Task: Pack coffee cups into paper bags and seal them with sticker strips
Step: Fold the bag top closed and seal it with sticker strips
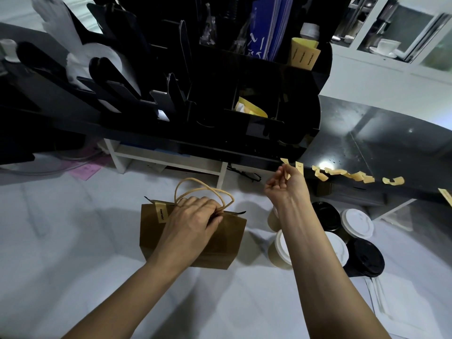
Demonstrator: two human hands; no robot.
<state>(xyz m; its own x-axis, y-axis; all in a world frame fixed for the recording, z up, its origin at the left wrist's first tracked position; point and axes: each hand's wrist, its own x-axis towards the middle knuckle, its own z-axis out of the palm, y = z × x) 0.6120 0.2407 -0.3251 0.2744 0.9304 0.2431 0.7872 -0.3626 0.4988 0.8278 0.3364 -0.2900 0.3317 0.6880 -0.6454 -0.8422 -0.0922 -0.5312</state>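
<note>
Upright on the counter, the brown paper bag [220, 243] has one sticker strip [161, 212] over its folded top. The left hand [193, 216] pinches that top closed; the right hand [283, 184] holds another strip [286, 174] between fingertips.

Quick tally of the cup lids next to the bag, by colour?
White lids: 3
Black lids: 2
Total: 5 lidded cups, all right of the paper bag; the right forearm partly hides some, so another could sit behind it.
</note>
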